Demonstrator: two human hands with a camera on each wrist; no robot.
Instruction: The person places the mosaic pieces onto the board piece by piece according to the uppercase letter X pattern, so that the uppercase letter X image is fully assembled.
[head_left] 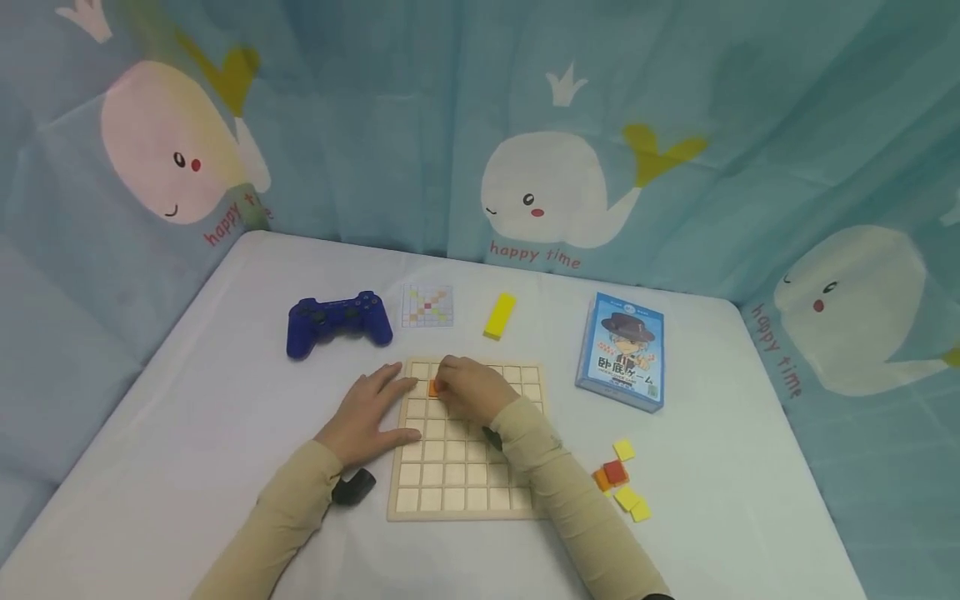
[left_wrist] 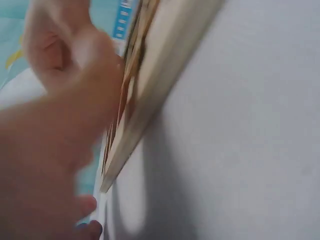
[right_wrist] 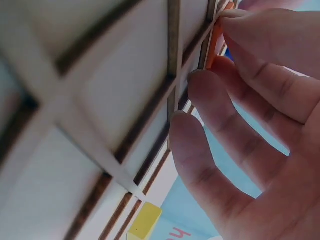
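A pale wooden board with a grid of square recesses lies flat on the table. Near its upper left, my right hand pinches an orange square tile close over the grid. In the right wrist view, the thumb and fingertips meet at this orange tile, while the other fingers reach along the grid. My left hand rests at the board's left edge, fingers and thumb spread, holding nothing. Right of the board lie several loose tiles: a red one, an orange one and yellow ones.
Behind the board are a blue game controller, a printed grid card and a yellow block. A blue game box lies at the right. A patterned curtain stands behind the white table.
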